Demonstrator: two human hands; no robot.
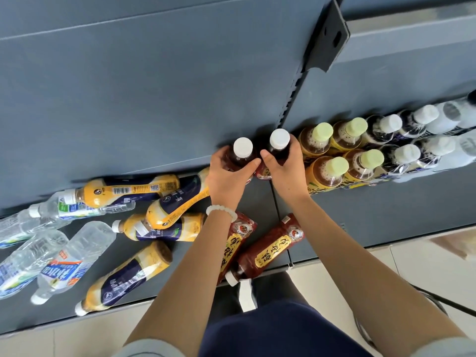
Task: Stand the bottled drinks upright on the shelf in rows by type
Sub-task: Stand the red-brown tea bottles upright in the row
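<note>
We're approx a third done: green-cap [334,164] & white-cap rows [408,153] stand at right, our left hand [228,176] & right hand [284,168] each curl round an upright red tea bottle [242,150] by the back wall, w/ two red [268,249], yellow [128,275] & water bottles [74,256] lying flat.

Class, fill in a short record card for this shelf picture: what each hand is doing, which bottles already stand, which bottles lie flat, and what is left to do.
Left hand: left hand grips an upright dark drink bottle with a white cap.
Right hand: right hand grips a second dark bottle beside it.
Standing: green-capped tea bottles, then white-capped bottles, in two rows to the right.
Lying flat: two red-labelled bottles, yellow-labelled bottles, clear water bottles.
Surface: grey shelf.
Left to do: stand up the flat bottles.
</note>
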